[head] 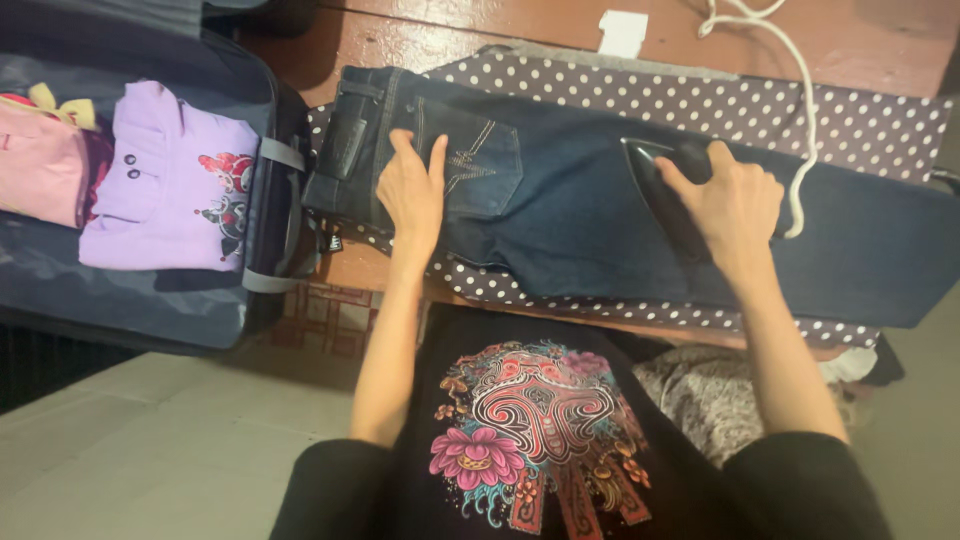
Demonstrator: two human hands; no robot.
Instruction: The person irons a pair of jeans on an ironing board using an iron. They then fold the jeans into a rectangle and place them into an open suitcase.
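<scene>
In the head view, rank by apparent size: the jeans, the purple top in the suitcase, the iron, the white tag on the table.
1. jeans
2. purple top
3. iron, partly hidden under the right hand
4. white tag

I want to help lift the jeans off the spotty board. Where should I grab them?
Probably by the waistband end of the jeans, coming from the left, near the suitcase. That thick edge is free and hangs over the board. The left hand lies flat on the back pocket, and the right hand holds the iron farther along, so stay clear of there.
</scene>
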